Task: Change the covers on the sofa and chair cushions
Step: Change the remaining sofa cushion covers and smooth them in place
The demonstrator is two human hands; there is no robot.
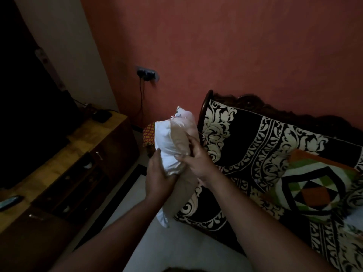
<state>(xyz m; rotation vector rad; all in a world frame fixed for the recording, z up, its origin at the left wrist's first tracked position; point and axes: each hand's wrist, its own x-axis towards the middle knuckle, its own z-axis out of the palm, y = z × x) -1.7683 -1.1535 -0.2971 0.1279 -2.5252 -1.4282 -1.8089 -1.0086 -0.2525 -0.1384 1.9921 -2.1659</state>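
Held upright just left of the patterned sofa [255,146]: white cushion [169,142], long axis near vertical (top leaning away), left hand [157,173] gripping its side, right hand [198,161] pinching the fabric.

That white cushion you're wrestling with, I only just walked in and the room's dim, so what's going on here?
A person holds a white cushion up in front of the sofa. The left hand grips its lower part while the right hand pinches the beige cover bunched around it. The cover sits only partway over the cushion. Another cushion in a geometric cover lies on the sofa's black-and-cream throw.
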